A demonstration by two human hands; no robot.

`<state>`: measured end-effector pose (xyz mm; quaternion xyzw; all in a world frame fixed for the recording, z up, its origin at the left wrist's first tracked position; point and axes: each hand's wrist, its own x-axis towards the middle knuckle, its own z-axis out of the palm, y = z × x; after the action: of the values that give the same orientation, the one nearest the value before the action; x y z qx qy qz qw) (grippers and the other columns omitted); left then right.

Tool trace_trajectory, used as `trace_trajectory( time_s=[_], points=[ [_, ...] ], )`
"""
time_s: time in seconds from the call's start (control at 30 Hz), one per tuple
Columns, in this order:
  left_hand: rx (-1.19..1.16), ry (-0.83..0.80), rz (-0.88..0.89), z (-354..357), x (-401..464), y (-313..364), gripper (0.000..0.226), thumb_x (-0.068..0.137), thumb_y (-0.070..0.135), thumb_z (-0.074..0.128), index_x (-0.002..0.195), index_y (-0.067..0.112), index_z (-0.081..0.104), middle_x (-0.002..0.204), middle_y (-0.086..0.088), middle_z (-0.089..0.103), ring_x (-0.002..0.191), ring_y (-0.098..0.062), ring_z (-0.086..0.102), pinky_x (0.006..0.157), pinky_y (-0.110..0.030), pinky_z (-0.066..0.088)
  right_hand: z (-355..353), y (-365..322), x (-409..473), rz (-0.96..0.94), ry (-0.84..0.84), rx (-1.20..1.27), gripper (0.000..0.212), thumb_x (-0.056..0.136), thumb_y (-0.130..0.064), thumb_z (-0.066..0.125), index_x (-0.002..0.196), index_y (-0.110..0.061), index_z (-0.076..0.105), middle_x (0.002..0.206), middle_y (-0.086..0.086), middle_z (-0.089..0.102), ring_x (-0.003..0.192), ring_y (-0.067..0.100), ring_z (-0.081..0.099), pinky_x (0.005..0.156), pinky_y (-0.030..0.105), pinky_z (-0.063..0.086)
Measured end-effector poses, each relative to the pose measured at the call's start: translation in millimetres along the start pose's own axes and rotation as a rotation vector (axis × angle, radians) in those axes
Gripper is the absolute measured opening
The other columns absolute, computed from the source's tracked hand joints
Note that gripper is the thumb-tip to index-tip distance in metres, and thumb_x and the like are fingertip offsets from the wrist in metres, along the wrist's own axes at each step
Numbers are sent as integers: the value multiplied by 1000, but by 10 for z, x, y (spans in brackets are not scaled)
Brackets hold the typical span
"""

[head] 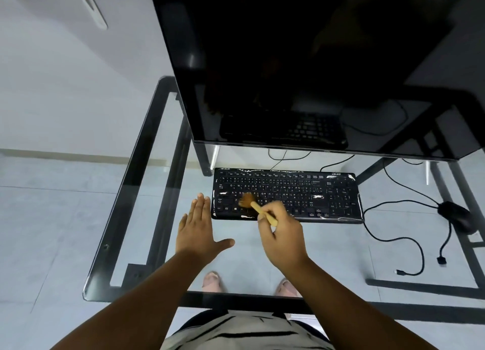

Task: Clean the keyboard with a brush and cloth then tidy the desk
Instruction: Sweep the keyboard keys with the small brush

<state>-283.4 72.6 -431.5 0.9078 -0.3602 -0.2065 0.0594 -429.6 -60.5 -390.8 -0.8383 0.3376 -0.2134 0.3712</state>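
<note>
Both forearms are bare from the lower edge of the view up to the wrists, with no sleeve, watch or bracelet showing on them. The left hand (200, 231) and the right hand (282, 234) wear no rings and no gloves. A white garment with irregular black stripes (246, 331) covers the torso and lap. Pale pink open-toed slippers (211, 281) are on the feet, seen through glass.

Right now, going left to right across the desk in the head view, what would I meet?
Left hand flat on the glass → brush on the keyboard's left keys → right hand gripping the brush → mouse.
</note>
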Motion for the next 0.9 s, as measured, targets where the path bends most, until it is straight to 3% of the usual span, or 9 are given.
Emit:
trace_trajectory(
  time_s=[0.13,0.3,0.4,0.47,0.57,0.67,0.73,0.83,0.9],
  points=[
    [-7,10,10,1,21,-22,123,72,78,56,153,16,-14,160,0,-21,148,-17,-15,121,-39,3,72,-42,-7,-53,-264,58,7,94,-24,56,100,-21,57,61,-16,52,49,10,46,46,16,26],
    [1,12,13,1,10,-18,122,74,77,55,153,16,-15,160,0,-22,148,-16,-17,121,-39,1,87,-3,22,1,-94,26,13,91,-28,51,98,-18,57,58,-15,49,45,10,45,43,17,23],
    [7,12,21,21,2,-23,118,76,77,52,153,16,-15,160,1,-23,148,-15,-18,121,-38,-1,46,24,35,-34,-145,36,9,90,-27,53,96,-22,57,63,-12,56,45,11,46,42,20,28],
    [6,16,31,36,-6,-30,115,78,76,50,153,16,-15,159,2,-24,147,-15,-18,120,-38,-3,-16,92,46,41,-12,68,6,88,-28,54,92,-23,57,64,-10,61,45,10,48,42,25,35],
    [4,46,62,39,-28,-21,101,88,68,42,153,16,-15,159,2,-23,147,-14,-18,119,-35,-5,-162,200,36,151,104,216,5,92,-30,56,86,-31,56,66,0,66,57,21,62,48,36,46],
    [-86,133,49,18,-23,-40,82,96,52,41,155,15,-3,162,1,-11,149,-16,-9,118,-33,-4,-301,333,-37,156,79,251,16,94,-18,56,86,-33,55,71,2,68,62,28,63,52,41,46],
    [-127,189,39,1,2,-61,75,97,43,44,155,13,7,163,-2,1,150,-18,0,119,-34,1,-349,428,-102,131,33,196,21,92,-10,60,89,-31,55,71,-2,65,64,19,61,54,37,46],
    [-154,234,24,-14,42,-62,68,97,42,34,154,10,17,162,-5,11,150,-21,9,121,-41,13,-360,544,-196,98,-57,130,31,87,-4,63,104,-31,60,94,-11,67,89,0,63,76,17,51],
    [-175,266,7,-25,56,-48,65,95,39,31,153,10,21,161,-6,16,149,-22,14,119,-45,20,-335,636,-238,33,-97,62,34,85,-6,64,112,-27,65,101,-8,62,94,0,61,87,17,50]
  ],
)
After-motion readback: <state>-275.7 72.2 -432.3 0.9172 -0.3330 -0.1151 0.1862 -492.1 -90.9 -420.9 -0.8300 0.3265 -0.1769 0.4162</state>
